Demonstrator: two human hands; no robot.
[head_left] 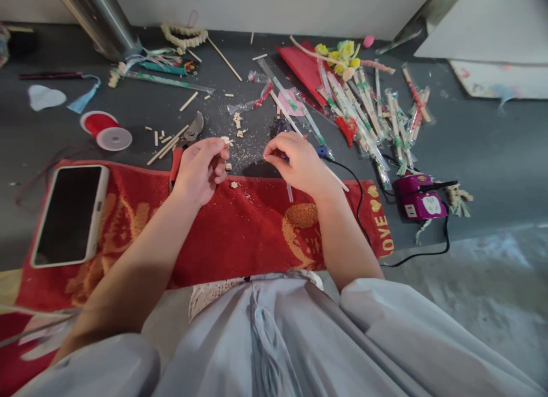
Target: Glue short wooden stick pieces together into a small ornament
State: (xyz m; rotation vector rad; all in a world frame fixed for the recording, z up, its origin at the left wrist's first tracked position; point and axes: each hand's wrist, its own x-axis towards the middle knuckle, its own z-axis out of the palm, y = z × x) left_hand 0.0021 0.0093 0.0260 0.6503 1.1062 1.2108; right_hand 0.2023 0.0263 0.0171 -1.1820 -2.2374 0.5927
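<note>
My left hand point(201, 171) pinches a small cream-coloured wooden piece point(226, 140) between thumb and forefinger, just above the towel's far edge. Beneath that hand lie cutting pliers point(194, 128) with red handles, partly covered. A short way to the right, my right hand point(297, 161) has thumb and fingertips pressed together; what they hold, if anything, is too small to tell. Behind its wrist shows a blue tool point(321, 151) with a black cord, mostly hidden. Between the hands are pale crumbs and small cream pieces point(237, 120). Cut sticks point(169, 144) lie left of the pliers.
A red towel point(240, 231) covers the front of the grey table point(479, 151). On the left are a phone point(71, 214) and a red thread spool point(103, 125). Wrapped sticks point(359, 111) pile up at right, near a purple power socket point(419, 197). A metal post point(98, 20) stands behind.
</note>
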